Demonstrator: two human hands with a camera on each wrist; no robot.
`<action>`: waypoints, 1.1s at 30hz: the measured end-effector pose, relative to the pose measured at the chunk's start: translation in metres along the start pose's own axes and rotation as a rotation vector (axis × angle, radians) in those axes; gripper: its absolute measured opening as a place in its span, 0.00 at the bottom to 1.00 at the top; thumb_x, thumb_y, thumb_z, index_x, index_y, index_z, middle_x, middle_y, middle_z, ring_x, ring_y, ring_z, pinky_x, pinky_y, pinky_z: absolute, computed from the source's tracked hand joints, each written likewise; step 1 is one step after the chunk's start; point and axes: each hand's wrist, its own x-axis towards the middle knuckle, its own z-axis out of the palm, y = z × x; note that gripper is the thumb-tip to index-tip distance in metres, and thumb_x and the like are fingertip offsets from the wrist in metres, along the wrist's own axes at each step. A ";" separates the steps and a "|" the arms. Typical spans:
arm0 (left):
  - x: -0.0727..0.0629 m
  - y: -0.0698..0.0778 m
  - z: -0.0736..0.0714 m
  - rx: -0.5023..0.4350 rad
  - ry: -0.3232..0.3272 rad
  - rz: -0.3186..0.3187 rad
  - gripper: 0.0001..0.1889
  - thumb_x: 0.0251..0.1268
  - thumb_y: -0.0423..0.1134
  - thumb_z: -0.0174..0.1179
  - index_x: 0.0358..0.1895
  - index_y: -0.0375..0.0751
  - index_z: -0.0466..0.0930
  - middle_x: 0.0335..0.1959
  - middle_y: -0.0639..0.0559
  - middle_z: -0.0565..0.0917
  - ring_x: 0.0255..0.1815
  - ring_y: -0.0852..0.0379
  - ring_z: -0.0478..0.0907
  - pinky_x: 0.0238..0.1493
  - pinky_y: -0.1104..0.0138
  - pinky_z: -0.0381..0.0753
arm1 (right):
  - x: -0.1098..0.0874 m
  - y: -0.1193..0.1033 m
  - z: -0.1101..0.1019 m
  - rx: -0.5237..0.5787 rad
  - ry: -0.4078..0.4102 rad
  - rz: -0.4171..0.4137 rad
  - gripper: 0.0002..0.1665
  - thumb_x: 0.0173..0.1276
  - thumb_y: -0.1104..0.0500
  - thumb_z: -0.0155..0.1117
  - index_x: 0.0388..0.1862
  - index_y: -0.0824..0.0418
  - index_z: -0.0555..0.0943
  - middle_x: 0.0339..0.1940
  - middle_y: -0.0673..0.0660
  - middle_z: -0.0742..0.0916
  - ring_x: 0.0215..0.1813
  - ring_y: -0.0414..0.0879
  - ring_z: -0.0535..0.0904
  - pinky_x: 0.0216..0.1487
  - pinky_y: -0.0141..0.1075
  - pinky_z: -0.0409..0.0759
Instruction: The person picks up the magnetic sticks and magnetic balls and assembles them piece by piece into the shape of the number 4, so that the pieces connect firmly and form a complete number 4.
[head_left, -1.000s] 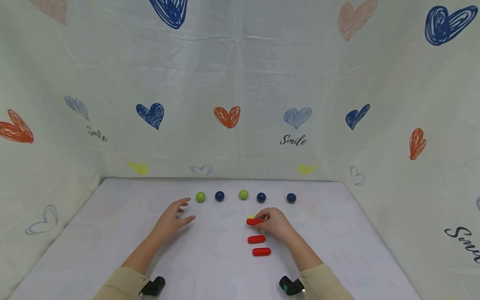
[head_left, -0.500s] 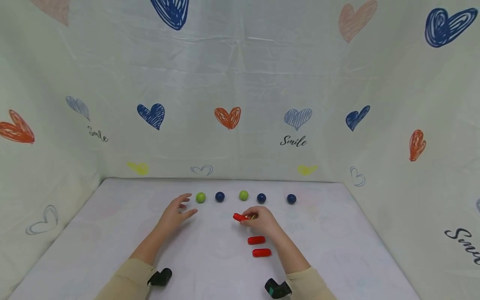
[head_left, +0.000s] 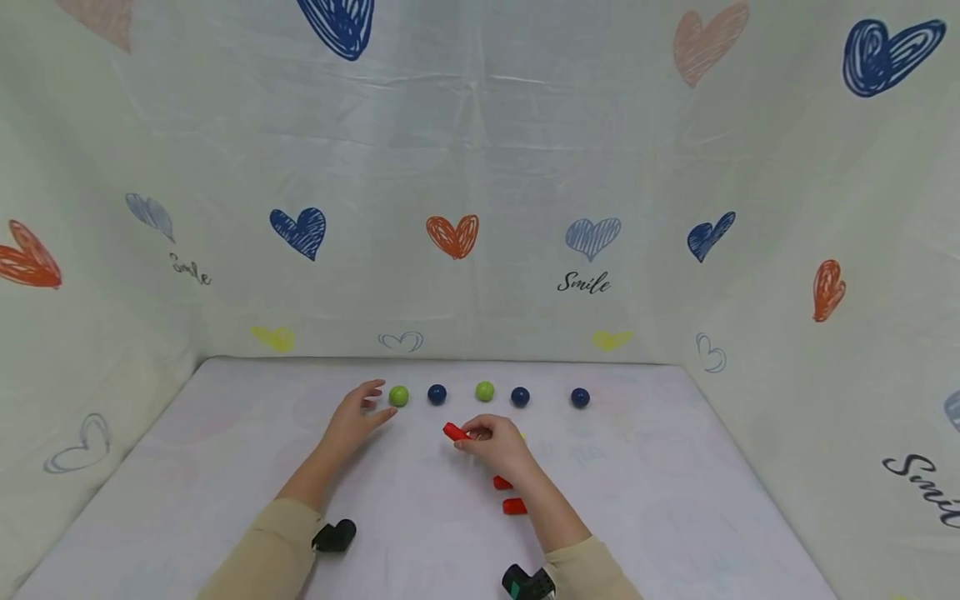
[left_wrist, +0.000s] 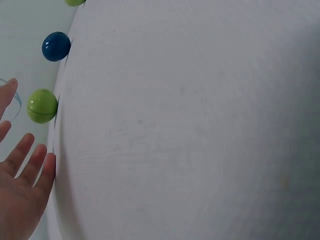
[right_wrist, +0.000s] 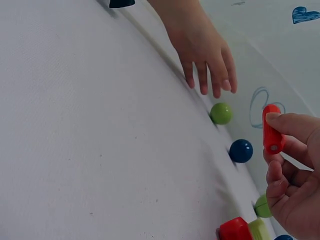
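Between thumb and fingers, my right hand [head_left: 498, 446] pinches a red magnetic building rod [right_wrist: 273, 131] above the table; a silver dot shows at its end. Its tip [head_left: 453, 432] points left in the head view. My left hand [head_left: 352, 423] has its fingers spread, with fingertips close to the leftmost green ball [head_left: 399, 396]. That ball [left_wrist: 42, 106] shows a seam line in the left wrist view. A blue ball [head_left: 437, 394] lies just right of it. Two more red rods [head_left: 514, 506] lie under the right forearm, partly hidden by it.
Along the table's [head_left: 420, 533] back run another green ball [head_left: 485, 391] and two blue balls [head_left: 521, 397]. A yellow piece [right_wrist: 259, 230] lies by a red rod in the right wrist view. Behind stands a white curtain [head_left: 525, 167] printed with hearts.
My right hand has picked up a red rod beside the yellow piece and carried it left. My left hand has shifted slightly forward and right, nearer the green ball.
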 end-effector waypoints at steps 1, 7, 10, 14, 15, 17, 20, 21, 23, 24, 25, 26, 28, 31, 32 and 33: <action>0.001 0.000 0.001 -0.006 0.000 -0.002 0.33 0.62 0.38 0.66 0.69 0.34 0.65 0.60 0.32 0.73 0.59 0.37 0.70 0.58 0.46 0.69 | 0.001 0.000 0.001 0.004 0.005 -0.003 0.11 0.58 0.59 0.75 0.40 0.58 0.85 0.29 0.52 0.80 0.32 0.46 0.74 0.32 0.34 0.73; 0.005 0.000 0.009 -0.016 -0.013 -0.044 0.34 0.62 0.40 0.67 0.69 0.36 0.64 0.61 0.33 0.73 0.59 0.37 0.69 0.58 0.46 0.69 | 0.002 0.003 0.009 0.044 0.035 -0.010 0.12 0.58 0.59 0.75 0.40 0.60 0.85 0.29 0.51 0.81 0.31 0.45 0.75 0.32 0.34 0.73; 0.007 0.000 0.012 -0.005 0.000 -0.077 0.33 0.62 0.39 0.66 0.69 0.37 0.65 0.60 0.33 0.74 0.59 0.37 0.69 0.58 0.46 0.69 | 0.002 0.003 0.014 0.082 0.036 -0.019 0.12 0.58 0.60 0.74 0.41 0.61 0.86 0.29 0.51 0.82 0.31 0.45 0.75 0.32 0.35 0.74; 0.010 0.000 0.015 0.001 0.038 -0.108 0.31 0.61 0.39 0.66 0.67 0.38 0.67 0.59 0.34 0.76 0.57 0.39 0.70 0.56 0.48 0.70 | 0.004 0.002 0.023 0.122 0.048 -0.013 0.12 0.58 0.60 0.74 0.41 0.62 0.86 0.29 0.51 0.82 0.31 0.45 0.75 0.32 0.35 0.74; 0.010 0.000 0.015 0.000 0.047 -0.113 0.31 0.62 0.39 0.66 0.67 0.38 0.67 0.58 0.35 0.76 0.56 0.40 0.70 0.55 0.48 0.69 | 0.004 0.002 0.026 0.126 0.053 -0.010 0.12 0.58 0.60 0.74 0.41 0.62 0.86 0.29 0.51 0.82 0.31 0.44 0.75 0.32 0.34 0.74; 0.012 -0.001 0.016 -0.008 0.065 -0.122 0.30 0.62 0.39 0.66 0.67 0.38 0.68 0.58 0.35 0.77 0.55 0.41 0.70 0.54 0.49 0.69 | 0.005 0.004 0.032 0.133 0.065 -0.004 0.12 0.58 0.59 0.74 0.41 0.61 0.86 0.28 0.51 0.82 0.30 0.44 0.75 0.31 0.33 0.74; 0.012 -0.001 0.017 -0.040 0.084 -0.146 0.30 0.62 0.39 0.66 0.67 0.38 0.68 0.58 0.34 0.77 0.56 0.40 0.69 0.56 0.49 0.68 | 0.004 0.004 0.041 0.162 0.084 -0.001 0.12 0.58 0.59 0.74 0.41 0.61 0.86 0.27 0.50 0.81 0.29 0.43 0.74 0.30 0.32 0.74; 0.012 0.000 0.017 -0.056 0.089 -0.158 0.29 0.63 0.39 0.65 0.67 0.39 0.68 0.58 0.35 0.77 0.56 0.40 0.69 0.57 0.49 0.68 | 0.004 0.004 0.044 0.175 0.089 0.000 0.12 0.58 0.59 0.74 0.41 0.61 0.86 0.27 0.50 0.81 0.29 0.43 0.74 0.30 0.32 0.74; 0.012 0.001 0.017 -0.086 0.099 -0.179 0.29 0.64 0.40 0.65 0.67 0.39 0.68 0.59 0.34 0.77 0.57 0.40 0.69 0.57 0.48 0.68 | 0.004 0.003 0.049 0.194 0.101 0.003 0.12 0.58 0.59 0.75 0.40 0.61 0.86 0.27 0.50 0.81 0.29 0.43 0.74 0.30 0.32 0.74; 0.012 0.002 0.017 -0.101 0.101 -0.191 0.29 0.64 0.40 0.64 0.68 0.40 0.68 0.59 0.34 0.76 0.58 0.40 0.69 0.58 0.48 0.68 | 0.004 0.003 0.051 0.202 0.105 0.013 0.12 0.58 0.59 0.75 0.40 0.61 0.86 0.27 0.50 0.81 0.30 0.43 0.74 0.31 0.32 0.74; 0.012 0.002 0.018 -0.115 0.103 -0.200 0.29 0.65 0.41 0.64 0.68 0.41 0.68 0.59 0.35 0.76 0.59 0.40 0.69 0.58 0.48 0.68 | 0.004 0.004 0.053 0.207 0.108 0.017 0.12 0.58 0.58 0.74 0.40 0.61 0.86 0.27 0.50 0.81 0.30 0.43 0.74 0.32 0.33 0.74; 0.012 0.003 0.018 -0.122 0.107 -0.206 0.29 0.65 0.41 0.63 0.68 0.40 0.69 0.59 0.35 0.76 0.59 0.39 0.69 0.58 0.48 0.68 | 0.004 0.004 0.055 0.206 0.109 0.026 0.12 0.59 0.58 0.74 0.40 0.61 0.86 0.28 0.51 0.81 0.31 0.44 0.74 0.32 0.33 0.74; 0.013 0.004 0.019 -0.138 0.115 -0.213 0.27 0.66 0.42 0.63 0.67 0.40 0.70 0.59 0.35 0.76 0.59 0.39 0.69 0.58 0.47 0.67 | 0.003 0.004 0.059 0.200 0.110 0.049 0.12 0.59 0.57 0.74 0.41 0.60 0.86 0.28 0.50 0.80 0.32 0.44 0.74 0.33 0.33 0.74; 0.010 0.008 0.020 -0.157 0.137 -0.207 0.26 0.66 0.43 0.63 0.65 0.39 0.72 0.56 0.34 0.78 0.59 0.37 0.69 0.57 0.47 0.69 | 0.002 0.006 0.062 0.188 0.105 0.071 0.13 0.60 0.55 0.74 0.41 0.59 0.86 0.29 0.50 0.80 0.33 0.44 0.74 0.33 0.33 0.75; 0.010 0.009 0.021 -0.169 0.140 -0.210 0.26 0.66 0.44 0.64 0.65 0.39 0.73 0.56 0.35 0.78 0.59 0.37 0.69 0.57 0.47 0.69 | 0.001 0.006 0.062 0.183 0.100 0.077 0.13 0.60 0.55 0.74 0.41 0.59 0.86 0.29 0.50 0.80 0.33 0.44 0.74 0.33 0.33 0.75; 0.009 0.010 0.022 -0.183 0.141 -0.216 0.26 0.65 0.44 0.64 0.65 0.40 0.73 0.56 0.35 0.78 0.59 0.37 0.69 0.58 0.47 0.69 | 0.001 0.008 0.063 0.178 0.094 0.079 0.13 0.60 0.55 0.74 0.42 0.59 0.86 0.29 0.50 0.81 0.33 0.43 0.74 0.33 0.33 0.75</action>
